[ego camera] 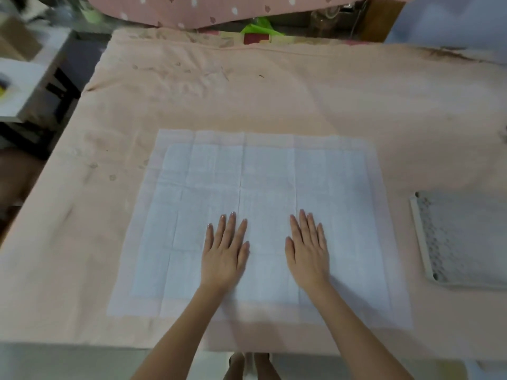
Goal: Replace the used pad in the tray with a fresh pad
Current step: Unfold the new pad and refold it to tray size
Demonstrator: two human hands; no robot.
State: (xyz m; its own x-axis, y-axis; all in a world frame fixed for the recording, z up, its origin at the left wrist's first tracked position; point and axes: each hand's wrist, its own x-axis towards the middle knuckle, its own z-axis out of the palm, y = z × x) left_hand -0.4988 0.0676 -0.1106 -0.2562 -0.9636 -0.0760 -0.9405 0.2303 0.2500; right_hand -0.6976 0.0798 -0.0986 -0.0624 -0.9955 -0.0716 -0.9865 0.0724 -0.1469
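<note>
- two hands closest to me: left hand [225,253] and right hand [307,250], both flat on the pad, fingers straight and slightly fanned, gripping nothing
- one pad [258,226], white, unfolded, crease lines showing, long side running left-right, lying mid-table
- one tray [419,239] off to the right, apart from the pad, mesh top, cut off by the frame
- peach cloth [247,100] covers the table; dotted pink fabric [233,9] behind it
</note>
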